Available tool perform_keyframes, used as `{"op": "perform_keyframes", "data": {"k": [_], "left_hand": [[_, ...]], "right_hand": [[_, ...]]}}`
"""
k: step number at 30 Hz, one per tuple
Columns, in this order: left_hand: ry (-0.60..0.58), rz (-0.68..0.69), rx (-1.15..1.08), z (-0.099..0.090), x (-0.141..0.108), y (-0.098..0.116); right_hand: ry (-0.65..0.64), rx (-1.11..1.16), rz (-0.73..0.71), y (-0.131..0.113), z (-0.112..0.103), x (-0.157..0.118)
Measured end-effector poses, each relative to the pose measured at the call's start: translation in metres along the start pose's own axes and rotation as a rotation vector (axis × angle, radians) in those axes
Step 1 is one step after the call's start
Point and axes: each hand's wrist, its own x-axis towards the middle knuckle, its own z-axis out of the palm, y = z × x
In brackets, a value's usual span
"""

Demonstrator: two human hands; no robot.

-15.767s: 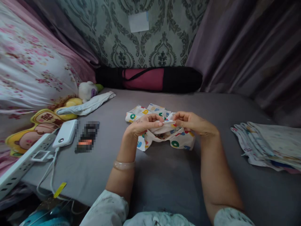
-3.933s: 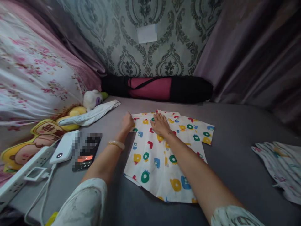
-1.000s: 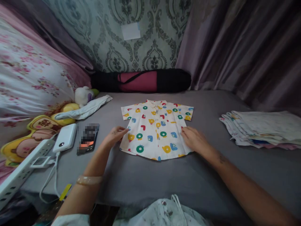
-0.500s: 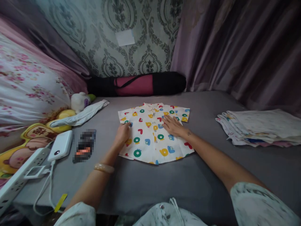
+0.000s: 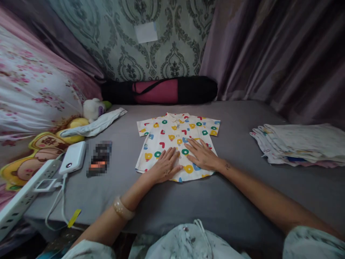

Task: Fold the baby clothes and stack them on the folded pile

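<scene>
A small white short-sleeved shirt [image 5: 172, 138] with a collar and colourful printed figures lies spread out, front up, on the grey sheet [image 5: 231, 205]. My left hand [image 5: 167, 164] rests flat on its lower front, fingers stretched out toward the button line. Just to the right, my right hand [image 5: 201, 154] lies palm down on the shirt's right half with its fingers spread. Both hands cover parts of the lower front. The collar and both sleeves are in full view.
Folded clothes [image 5: 302, 144] are stacked at the right. To the left are a power strip [image 5: 29, 194], a white power bank [image 5: 72, 157], a blurred dark object [image 5: 99, 158], a pale cloth [image 5: 94, 124] and plush toys [image 5: 93, 109]. A black-and-red long bag [image 5: 156, 91] lies by the wall.
My left hand has moved from the shirt's left edge to its lower middle, and its fingers have straightened out flat. My right hand has slid slightly down the shirt.
</scene>
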Motion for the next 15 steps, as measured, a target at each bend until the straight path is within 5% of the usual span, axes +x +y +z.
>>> {"op": "perform_keyframes", "data": {"k": [10,15], "left_hand": [[-0.019,0.035,0.013,0.009,-0.035,0.028],[-0.107,0.147,-0.186,-0.02,-0.043,0.029]], "right_hand": [[-0.147,0.188,-0.231,-0.05,-0.011,-0.051],[-0.31,0.448,-0.241,-0.055,-0.029,-0.054]]}}
